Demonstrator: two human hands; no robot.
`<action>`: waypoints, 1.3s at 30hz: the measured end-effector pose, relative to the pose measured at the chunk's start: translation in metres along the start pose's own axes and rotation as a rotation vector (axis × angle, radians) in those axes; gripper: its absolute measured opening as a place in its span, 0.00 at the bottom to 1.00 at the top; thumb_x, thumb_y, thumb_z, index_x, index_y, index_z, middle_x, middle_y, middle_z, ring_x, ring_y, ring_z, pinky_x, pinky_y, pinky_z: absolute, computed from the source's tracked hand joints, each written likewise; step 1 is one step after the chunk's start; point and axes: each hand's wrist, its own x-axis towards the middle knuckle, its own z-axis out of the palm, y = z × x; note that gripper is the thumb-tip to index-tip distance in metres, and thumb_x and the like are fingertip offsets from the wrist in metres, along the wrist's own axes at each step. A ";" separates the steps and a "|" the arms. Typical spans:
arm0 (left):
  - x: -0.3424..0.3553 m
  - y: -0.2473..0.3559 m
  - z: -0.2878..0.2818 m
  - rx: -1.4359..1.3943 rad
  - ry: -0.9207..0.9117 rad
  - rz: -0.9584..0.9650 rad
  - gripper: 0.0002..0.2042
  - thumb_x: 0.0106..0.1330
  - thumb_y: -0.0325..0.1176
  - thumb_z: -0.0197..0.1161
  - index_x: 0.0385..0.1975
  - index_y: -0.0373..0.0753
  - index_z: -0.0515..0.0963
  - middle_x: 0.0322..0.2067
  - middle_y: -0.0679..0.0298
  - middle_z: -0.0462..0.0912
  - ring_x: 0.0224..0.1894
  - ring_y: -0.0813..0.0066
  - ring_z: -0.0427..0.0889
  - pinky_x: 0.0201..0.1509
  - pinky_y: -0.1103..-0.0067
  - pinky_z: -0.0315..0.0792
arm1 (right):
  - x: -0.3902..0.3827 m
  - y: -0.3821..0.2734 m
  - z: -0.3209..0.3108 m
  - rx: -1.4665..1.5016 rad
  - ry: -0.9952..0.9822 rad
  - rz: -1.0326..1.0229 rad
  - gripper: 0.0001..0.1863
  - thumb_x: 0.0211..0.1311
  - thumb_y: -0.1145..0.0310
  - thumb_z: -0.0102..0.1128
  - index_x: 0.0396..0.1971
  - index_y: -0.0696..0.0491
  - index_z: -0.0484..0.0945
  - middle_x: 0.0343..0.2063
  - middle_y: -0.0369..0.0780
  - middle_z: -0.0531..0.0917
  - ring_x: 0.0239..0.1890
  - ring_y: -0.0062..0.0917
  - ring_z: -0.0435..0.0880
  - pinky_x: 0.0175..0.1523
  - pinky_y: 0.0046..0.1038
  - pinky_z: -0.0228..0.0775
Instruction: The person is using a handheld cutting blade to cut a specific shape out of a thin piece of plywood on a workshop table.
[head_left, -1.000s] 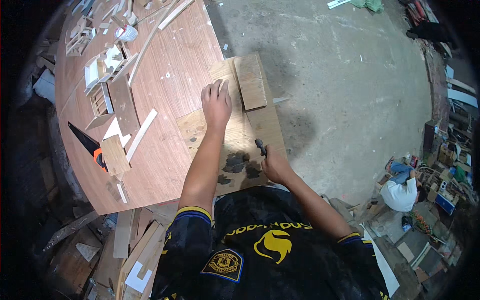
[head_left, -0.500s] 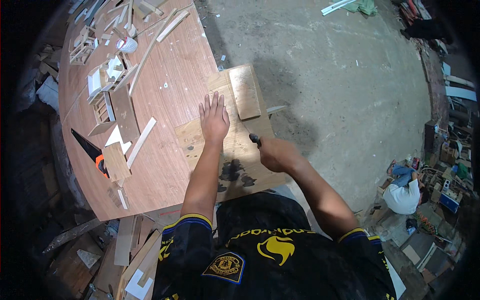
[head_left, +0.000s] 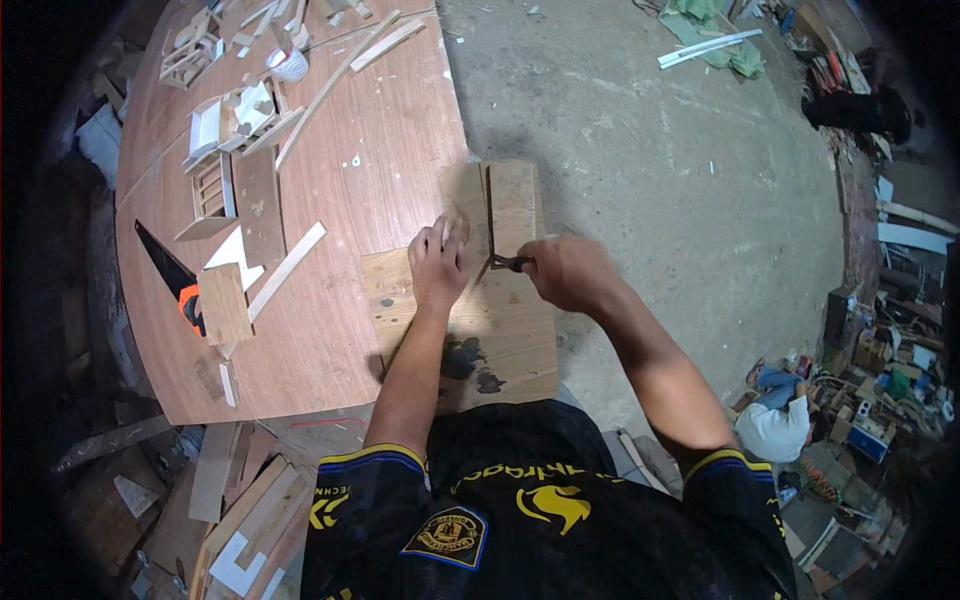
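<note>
My left hand (head_left: 438, 265) lies on a wooden board (head_left: 520, 345), its fingers spread and slightly bent. To its right, my right hand (head_left: 568, 272) is closed around a black-handled tool (head_left: 514, 263) with a thin dark metal part. The tool's metal end reaches the near left corner of a pale wooden piece (head_left: 514, 205) lying on the board. A dark narrow line runs along that piece's left edge; I cannot tell whether it is blade, gap or shadow. Dark stains mark the board near my body.
On the table (head_left: 330, 370) at left lie a handsaw (head_left: 187, 295) with an orange handle, wooden strips (head_left: 287, 272), small wooden assemblies (head_left: 210, 188) and a white cup (head_left: 287, 64). Concrete floor (head_left: 640, 170) spans the right. A seated person (head_left: 775, 420) is at lower right among clutter.
My right hand with the tool has moved slightly up and right. My left fingers have bent a little. The board and pale piece appear turned more upright as the view has shifted.
</note>
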 end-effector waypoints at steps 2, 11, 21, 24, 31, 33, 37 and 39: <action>-0.002 -0.003 0.001 -0.011 0.034 -0.008 0.23 0.61 0.31 0.61 0.59 0.47 0.76 0.61 0.62 0.71 0.57 0.53 0.69 0.66 0.60 0.62 | 0.014 -0.011 -0.014 -0.038 0.037 -0.026 0.13 0.61 0.62 0.59 0.43 0.49 0.85 0.33 0.47 0.86 0.39 0.43 0.86 0.43 0.43 0.76; -0.001 -0.009 0.012 -0.019 0.125 -0.006 0.22 0.59 0.32 0.62 0.56 0.48 0.78 0.57 0.65 0.75 0.57 0.56 0.70 0.64 0.62 0.65 | 0.087 -0.025 -0.005 0.407 0.215 -0.130 0.15 0.64 0.54 0.60 0.37 0.51 0.84 0.26 0.46 0.86 0.35 0.43 0.85 0.42 0.40 0.75; -0.001 -0.006 0.011 0.010 0.098 -0.036 0.19 0.62 0.39 0.62 0.54 0.48 0.80 0.55 0.65 0.77 0.55 0.60 0.72 0.62 0.64 0.67 | 0.092 -0.006 0.014 0.345 0.434 0.123 0.29 0.74 0.46 0.43 0.28 0.56 0.81 0.20 0.46 0.83 0.30 0.46 0.84 0.36 0.43 0.71; -0.003 -0.011 0.016 -0.006 0.128 -0.014 0.18 0.63 0.38 0.62 0.54 0.47 0.80 0.55 0.64 0.76 0.54 0.59 0.72 0.61 0.64 0.67 | 0.083 -0.013 0.010 0.359 0.479 0.133 0.29 0.75 0.47 0.43 0.27 0.56 0.80 0.19 0.45 0.83 0.27 0.44 0.84 0.35 0.42 0.71; -0.002 -0.010 0.016 0.054 0.129 -0.024 0.19 0.62 0.38 0.63 0.54 0.47 0.80 0.56 0.65 0.76 0.55 0.57 0.71 0.61 0.63 0.67 | 0.063 -0.028 -0.005 0.311 0.549 0.014 0.27 0.75 0.49 0.44 0.28 0.57 0.79 0.17 0.44 0.82 0.26 0.42 0.84 0.32 0.39 0.72; -0.001 -0.010 0.016 0.047 0.132 -0.023 0.19 0.62 0.39 0.63 0.54 0.47 0.80 0.56 0.65 0.76 0.55 0.57 0.71 0.61 0.63 0.67 | 0.057 -0.026 -0.005 0.377 0.577 -0.007 0.25 0.75 0.50 0.45 0.28 0.57 0.79 0.17 0.44 0.82 0.26 0.42 0.84 0.32 0.39 0.72; -0.001 -0.010 0.017 0.044 0.139 -0.011 0.19 0.62 0.38 0.62 0.54 0.48 0.79 0.56 0.65 0.76 0.55 0.57 0.71 0.61 0.62 0.66 | 0.046 -0.033 0.000 0.483 0.642 -0.126 0.25 0.74 0.50 0.47 0.26 0.54 0.79 0.19 0.50 0.80 0.26 0.51 0.80 0.31 0.46 0.70; -0.002 -0.012 0.017 0.054 0.119 -0.011 0.19 0.62 0.39 0.62 0.54 0.49 0.79 0.56 0.65 0.75 0.57 0.59 0.70 0.62 0.62 0.65 | 0.047 -0.044 -0.002 0.452 0.637 -0.148 0.24 0.74 0.50 0.47 0.26 0.54 0.79 0.20 0.49 0.80 0.26 0.51 0.80 0.31 0.46 0.70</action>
